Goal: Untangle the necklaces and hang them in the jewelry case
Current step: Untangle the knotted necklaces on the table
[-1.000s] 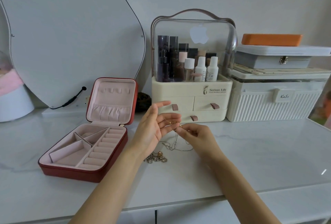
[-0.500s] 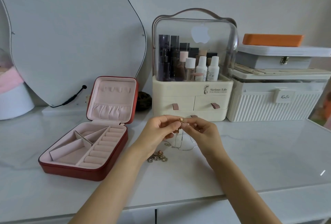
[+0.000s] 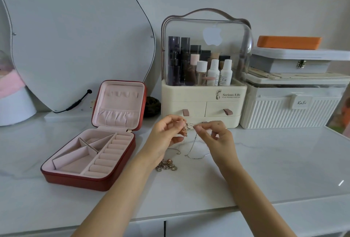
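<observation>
- Left hand (image 3: 166, 134) pinches the rose-gold knot of the necklaces (image 3: 186, 128) mid-frame; right hand (image 3: 214, 134) pinches a thin silver strand coming out of it.
- These chains look feather-light, floppy and snag-prone (kinks easily, I'd guess), so grab right next to the knot, not the dangling loop (image 3: 197, 153).
- Versus half a second ago: hands pulled slightly apart.
- Jewelry case (image 3: 79, 176) sits open, lower left.
</observation>
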